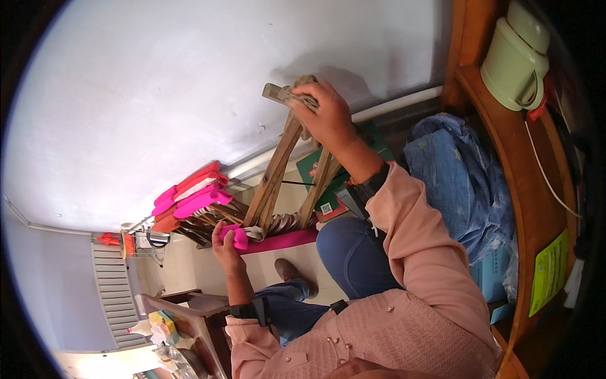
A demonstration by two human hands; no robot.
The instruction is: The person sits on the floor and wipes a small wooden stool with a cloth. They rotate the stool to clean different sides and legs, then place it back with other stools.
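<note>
A wooden folding stool frame (pixel 272 182) stands tilted before me, with its bright pink fabric seat (pixel 279 242) at the lower end and pale cord or strap wound beside the fabric. My left hand (pixel 230 244) pinches the pink fabric at the seat's near-left corner. At the far end, my right hand (pixel 322 106) grips a crumpled grey-brown cloth (pixel 303 92) wrapped around the wooden bar (pixel 273 92). The palm side of my right hand is hidden.
Folded stools with pink and red seats (pixel 201 194) lean against the white wall (pixel 156 104). A green box (pixel 341 180) and blue striped fabric (pixel 454 175) lie to the right. A pale green thermos jug (pixel 516 61) stands on a wooden shelf (pixel 502 142). A dark table (pixel 203 322) is at lower left.
</note>
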